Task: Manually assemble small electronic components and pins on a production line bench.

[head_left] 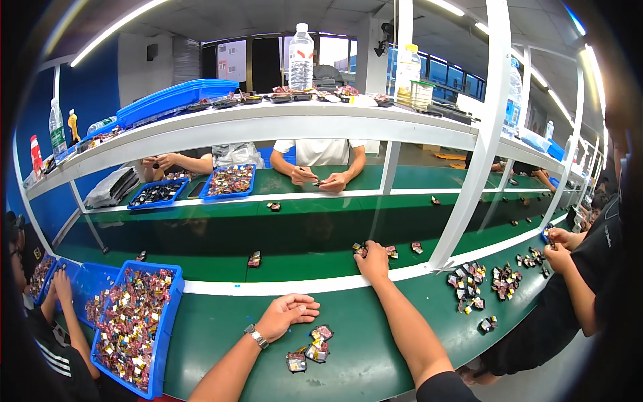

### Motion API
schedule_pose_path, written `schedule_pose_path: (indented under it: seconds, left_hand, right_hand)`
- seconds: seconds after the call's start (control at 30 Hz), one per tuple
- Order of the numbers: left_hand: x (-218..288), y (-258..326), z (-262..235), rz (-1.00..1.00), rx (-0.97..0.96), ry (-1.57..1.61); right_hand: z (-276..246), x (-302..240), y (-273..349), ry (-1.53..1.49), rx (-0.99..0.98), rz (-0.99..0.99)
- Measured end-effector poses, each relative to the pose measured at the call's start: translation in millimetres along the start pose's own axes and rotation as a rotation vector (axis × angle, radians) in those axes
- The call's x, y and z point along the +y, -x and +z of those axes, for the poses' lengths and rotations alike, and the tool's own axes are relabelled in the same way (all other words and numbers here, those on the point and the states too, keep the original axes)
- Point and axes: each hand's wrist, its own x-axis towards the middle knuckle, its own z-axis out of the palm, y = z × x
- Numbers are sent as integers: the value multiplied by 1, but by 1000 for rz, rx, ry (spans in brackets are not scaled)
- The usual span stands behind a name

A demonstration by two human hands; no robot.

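Observation:
My right hand (372, 261) reaches across the white rail onto the dark green belt. Its fingers curl down around a small black-cased electronic part (358, 248), and similar parts (392, 252) lie just beside the hand. My left hand (289, 316), a metal watch on its wrist, hovers above the green worktop (234, 321) with loosely bent fingers apart, holding nothing visible. Just to the right of and below it, a few small parts (318, 345) with red, yellow and white pieces lie in a loose group, along with another part (297, 362).
A blue bin (173, 315) heaped with such parts stands at left. More piles (467, 285) lie on the worktop at right, near a co-worker in black. Single parts (254, 259) sit on the belt. White posts (472, 154) and an overhead shelf (321, 119) frame the bench; people sit opposite and at left.

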Motion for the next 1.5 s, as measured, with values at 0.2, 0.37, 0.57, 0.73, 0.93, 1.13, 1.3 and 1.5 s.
schedule_pose_path:
  seconds: [0.2, 0.37, 0.57, 0.73, 0.93, 1.13, 1.3, 1.5]
  left_hand:
    - [5, 5, 3, 23, 76, 37]
    - [6, 7, -11, -80, -11, 121]
    - [9, 14, -15, -130, -41, 55]
    - [9, 11, -11, -95, -60, 61]
    - [4, 7, -6, -39, -35, 68]
    - [3, 15, -7, 20, 100, -29]
    - [1, 4, 6, 12, 106, -132]
    - [0, 7, 8, 37, 109, -175]
  right_hand:
    - [-22, -31, 40, -442, -13, -155]
    - [-60, -101, 120, -622, -278, -419]
    - [-77, -118, 132, -623, -466, -516]
    - [-78, -108, 126, -615, -375, -603]
    - [-78, -106, 125, -430, -342, -688]
    - [-56, -116, 128, -389, -222, -767]
    - [-58, -104, 126, -319, -227, -735]
    - [-58, -100, 125, -327, -266, -736]
